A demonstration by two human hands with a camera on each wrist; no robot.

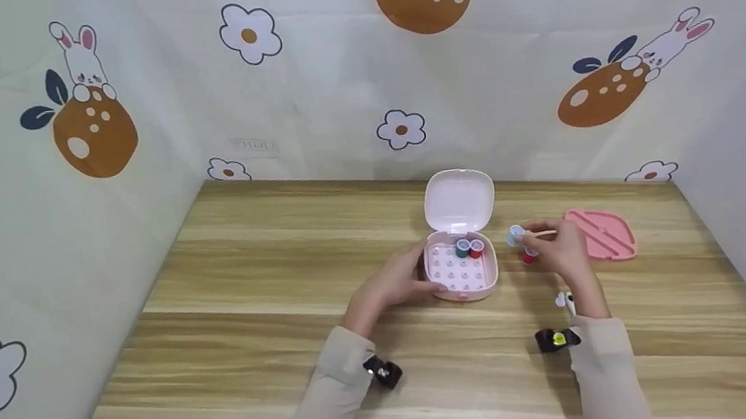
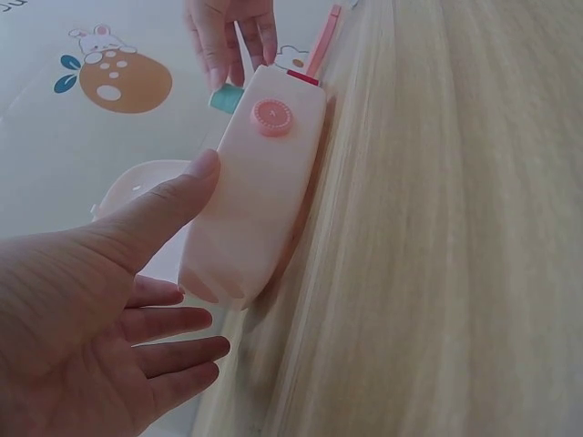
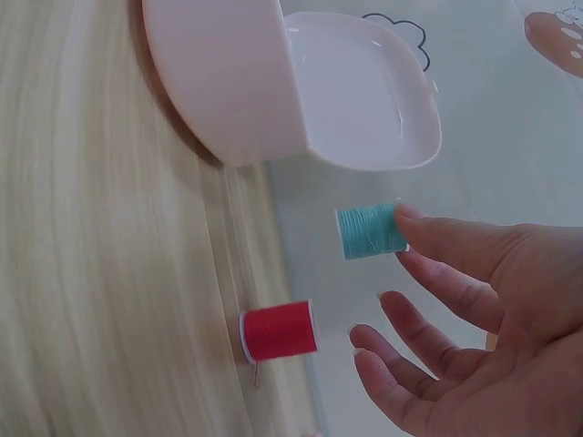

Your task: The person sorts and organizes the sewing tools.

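Observation:
An open pale pink sewing box (image 1: 464, 296), its lid (image 1: 459, 200) raised, has rows of small pegs inside. A dark green thread spool (image 1: 463, 249) and a red thread spool (image 1: 476, 249) stand in its back right corner. My left hand (image 1: 396, 279) lies against the box's left side, thumb touching the front and fingers nearly straight. Right of the box, my right hand (image 1: 562, 250) pinches a light teal thread spool (image 3: 371, 231) between thumb and index finger. Another red spool (image 3: 279, 331) stands on the table below it. A pale thin stick (image 1: 544, 232) shows at the right hand's fingers.
A pink tray (image 1: 611, 233) with diagonal slots lies right of the right hand. A small white item (image 1: 560, 299) is near the right wrist. Patterned cloth walls (image 1: 323, 94) border the wooden table (image 1: 225, 277) at the back and sides.

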